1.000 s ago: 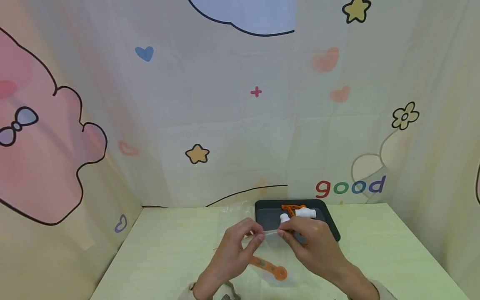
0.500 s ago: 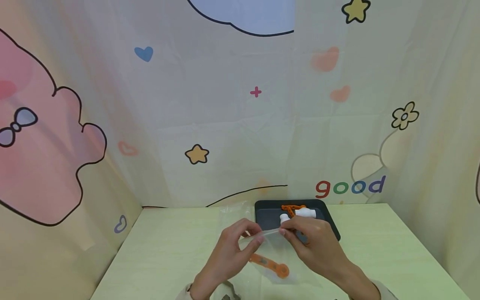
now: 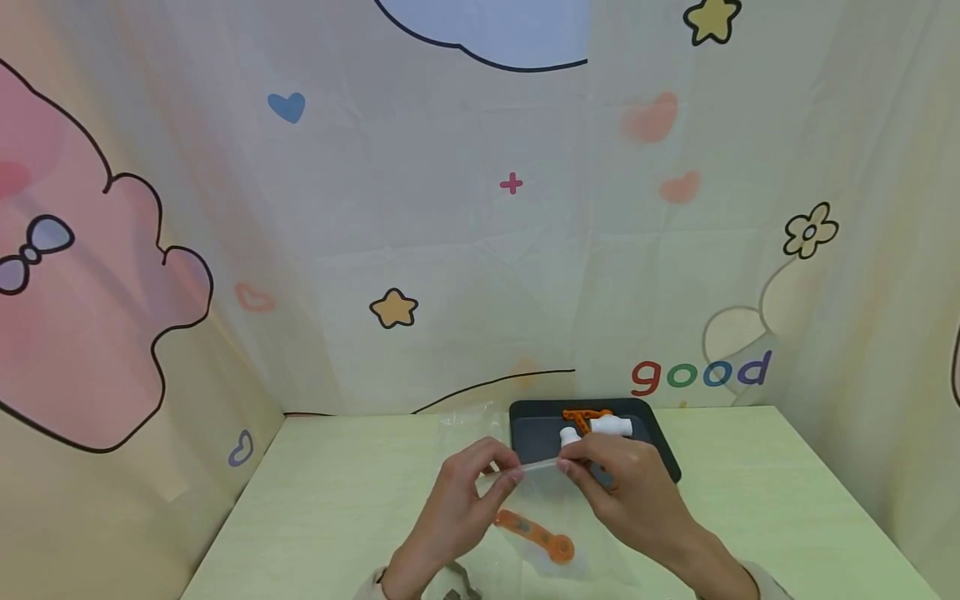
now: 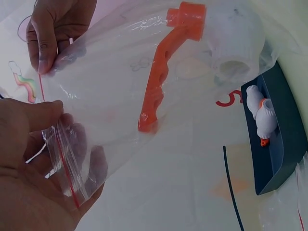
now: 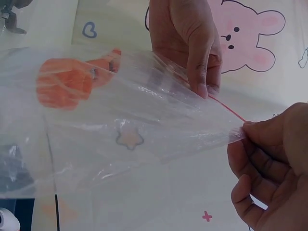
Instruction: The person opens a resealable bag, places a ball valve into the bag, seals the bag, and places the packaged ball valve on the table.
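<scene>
A clear zip bag point(image 3: 551, 498) with a red seal line hangs between my two hands above the table. My left hand point(image 3: 467, 500) pinches its top edge between thumb and fingers. At the other end of that edge, my right hand point(image 3: 633, 483) pinches the corner between thumb and index finger. Inside the bag is an orange plastic handle point(image 4: 156, 82), also seen through the film in the head view. Beside it in the left wrist view lies a white plastic pipe fitting point(image 4: 236, 43). Whether the seal is fully pressed together, I cannot tell.
Behind my hands a dark tray point(image 3: 534, 433) holds white fittings point(image 3: 611, 427) and an orange piece point(image 3: 585, 416). Left of the tray lies another clear bag point(image 3: 471, 421). A grey object point(image 3: 463, 579) shows at the table's front edge. A printed curtain stands behind.
My left fingertips have shifted slightly left along the bag's edge, and the bag with the orange handle sways a little. My right hand has hardly moved, still pinching its corner.
</scene>
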Demonstrator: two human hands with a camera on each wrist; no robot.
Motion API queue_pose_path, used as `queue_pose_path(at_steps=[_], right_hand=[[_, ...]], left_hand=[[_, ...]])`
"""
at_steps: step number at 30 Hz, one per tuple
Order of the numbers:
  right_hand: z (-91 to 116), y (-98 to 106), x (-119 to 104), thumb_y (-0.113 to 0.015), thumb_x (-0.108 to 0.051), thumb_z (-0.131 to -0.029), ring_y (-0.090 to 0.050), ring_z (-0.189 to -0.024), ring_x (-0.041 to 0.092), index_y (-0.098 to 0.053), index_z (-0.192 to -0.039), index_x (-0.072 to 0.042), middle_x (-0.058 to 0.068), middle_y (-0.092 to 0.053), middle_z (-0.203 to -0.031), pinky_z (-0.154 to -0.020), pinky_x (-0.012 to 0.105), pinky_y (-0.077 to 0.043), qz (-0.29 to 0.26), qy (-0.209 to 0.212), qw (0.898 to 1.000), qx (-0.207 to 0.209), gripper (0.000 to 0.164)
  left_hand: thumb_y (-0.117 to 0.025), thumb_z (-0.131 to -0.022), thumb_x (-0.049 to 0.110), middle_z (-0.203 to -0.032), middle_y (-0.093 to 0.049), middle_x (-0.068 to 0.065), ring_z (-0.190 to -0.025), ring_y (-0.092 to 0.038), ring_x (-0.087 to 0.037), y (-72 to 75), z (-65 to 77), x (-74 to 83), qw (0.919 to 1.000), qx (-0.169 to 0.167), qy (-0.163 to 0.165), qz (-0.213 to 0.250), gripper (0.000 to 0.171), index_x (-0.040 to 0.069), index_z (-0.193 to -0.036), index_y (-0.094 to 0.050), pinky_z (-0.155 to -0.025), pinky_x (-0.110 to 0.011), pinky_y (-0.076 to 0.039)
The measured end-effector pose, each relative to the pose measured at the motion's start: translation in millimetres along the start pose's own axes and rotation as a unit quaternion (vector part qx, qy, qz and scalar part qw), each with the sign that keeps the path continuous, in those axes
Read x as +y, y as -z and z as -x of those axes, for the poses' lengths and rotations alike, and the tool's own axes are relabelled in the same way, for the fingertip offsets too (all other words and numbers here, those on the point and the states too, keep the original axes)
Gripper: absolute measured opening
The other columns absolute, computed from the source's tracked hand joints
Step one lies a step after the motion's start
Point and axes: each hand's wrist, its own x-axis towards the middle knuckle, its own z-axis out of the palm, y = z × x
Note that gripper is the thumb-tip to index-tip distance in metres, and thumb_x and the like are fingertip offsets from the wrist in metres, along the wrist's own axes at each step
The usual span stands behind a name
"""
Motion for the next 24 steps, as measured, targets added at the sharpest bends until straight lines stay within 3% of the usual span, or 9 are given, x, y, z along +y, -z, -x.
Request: queue_pose_path(at_steps=[9, 12, 18, 24], right_hand=[[-1.2, 3.5, 0.7, -0.08, -0.002, -0.076, -0.054, -0.067, -0.004, -0.073, -0.086, -0.016, -0.012, -0.07, -0.078, -0.061, 0.014, -0.047, 0.018, 0.002, 1.0, 0.003, 0.019], [-1.3, 3.9, 0.6, -0.08, -0.001, -0.077, -0.054, -0.067, -0.005, -0.073, -0.086, -0.016, -0.013, -0.07, -0.078, -0.061, 0.014, -0.047, 0.014, 0.004, 1.0, 0.005, 0.019], [-0.5, 2.7, -0.2, -0.079, -0.002, -0.077, -0.052, -0.068, -0.005, -0.073, -0.086, -0.017, -0.013, -0.069, -0.078, -0.061, 0.015, -0.048, 0.012, -0.001, 1.0, 0.002, 0.018], [-0.4, 2.7, 0.1, -0.079, -0.002, -0.077, -0.052, -0.067, -0.005, -0.073, -0.086, -0.016, -0.013, -0.069, -0.078, -0.06, 0.014, -0.047, 0.011, -0.002, 1.0, 0.001, 0.018]], left_hand=[[-0.065, -0.095, 0.029, -0.093, -0.065, 0.016, -0.086, -0.059, -0.001, 3.8, 1.7, -3.2, 0.9988, -0.012, 0.046, 0.007, 0.006, 0.024, -0.098, -0.067, -0.076, -0.023, -0.054], [-0.065, -0.095, 0.027, -0.091, -0.065, 0.014, -0.085, -0.058, -0.001, 4.1, 1.8, -4.5, 0.9989, -0.011, 0.046, 0.006, 0.004, 0.023, -0.096, -0.067, -0.076, -0.025, -0.055], [-0.061, -0.097, 0.026, -0.088, -0.064, 0.009, -0.081, -0.057, -0.003, 2.7, 2.1, -5.8, 0.9999, -0.008, 0.015, -0.001, 0.008, 0.02, -0.093, -0.065, -0.071, -0.022, -0.052], [-0.062, -0.096, 0.031, -0.088, -0.063, 0.014, -0.083, -0.058, -0.001, 4.7, 3.0, -5.1, 0.9985, -0.021, 0.05, 0.005, 0.009, 0.023, -0.095, -0.066, -0.073, -0.024, -0.052]])
